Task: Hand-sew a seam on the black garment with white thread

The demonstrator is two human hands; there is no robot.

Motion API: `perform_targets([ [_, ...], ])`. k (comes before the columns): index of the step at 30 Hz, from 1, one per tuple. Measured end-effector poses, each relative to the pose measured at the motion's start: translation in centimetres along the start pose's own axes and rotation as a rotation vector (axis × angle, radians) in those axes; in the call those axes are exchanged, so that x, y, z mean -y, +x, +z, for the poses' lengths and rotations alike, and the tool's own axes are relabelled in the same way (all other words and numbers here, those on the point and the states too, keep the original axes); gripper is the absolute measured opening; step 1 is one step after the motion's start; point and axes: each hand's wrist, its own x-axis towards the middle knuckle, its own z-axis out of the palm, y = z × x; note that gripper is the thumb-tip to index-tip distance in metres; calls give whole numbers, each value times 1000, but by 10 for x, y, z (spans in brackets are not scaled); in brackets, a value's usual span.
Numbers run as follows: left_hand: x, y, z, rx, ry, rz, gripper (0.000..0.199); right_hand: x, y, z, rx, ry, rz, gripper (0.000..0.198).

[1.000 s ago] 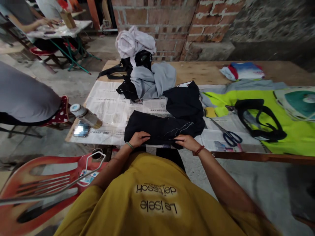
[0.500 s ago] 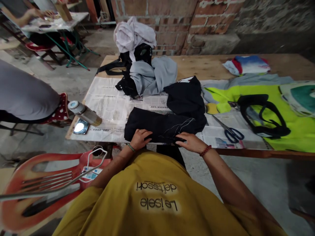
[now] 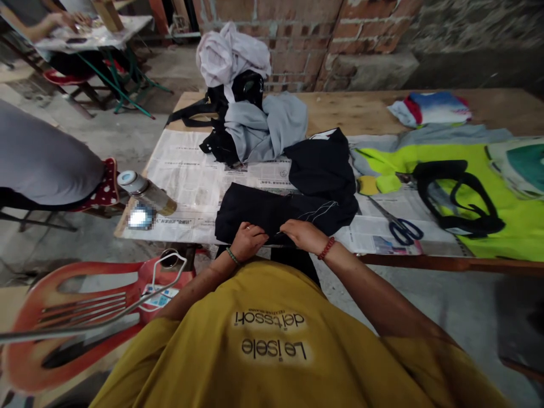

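Observation:
A folded black garment (image 3: 255, 205) lies along the front edge of the table, with loose white threads (image 3: 321, 211) on its right part. My left hand (image 3: 249, 241) has its fingers closed on the garment's near edge. Close beside it, my right hand (image 3: 304, 234) is in a pinch at the same edge. A tiny bright glint shows at its fingertips, too small to name. To the right lie dark-handled scissors (image 3: 403, 231), their blades pointing toward a yellow object (image 3: 368, 185).
Newspaper (image 3: 182, 170) covers part of the wooden table. A bottle (image 3: 148, 192) stands at the left corner. Grey cloth (image 3: 272, 127) is heaped behind. On the right are a fluorescent garment (image 3: 480, 158), a black strap (image 3: 457, 198) and an iron (image 3: 527, 167). A red chair (image 3: 76, 272) stands left.
My right hand has moved left along the garment's near edge, closer to my left hand, and its fingers have drawn into a pinch. The left hand has shifted slightly right.

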Motion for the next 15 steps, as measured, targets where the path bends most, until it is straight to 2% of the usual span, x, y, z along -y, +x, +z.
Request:
perform_targets([
  [2,-1,-1,-1,9,10,17,21,1,5,-1,4,-76,-60,25],
  [7,-2,-1,0,2,21,41,21,3,14,-1,-11,-165,-104,26],
  [15,-1,-4,4,-2,14,70,20,9,16,0,70,-306,-145,21],
])
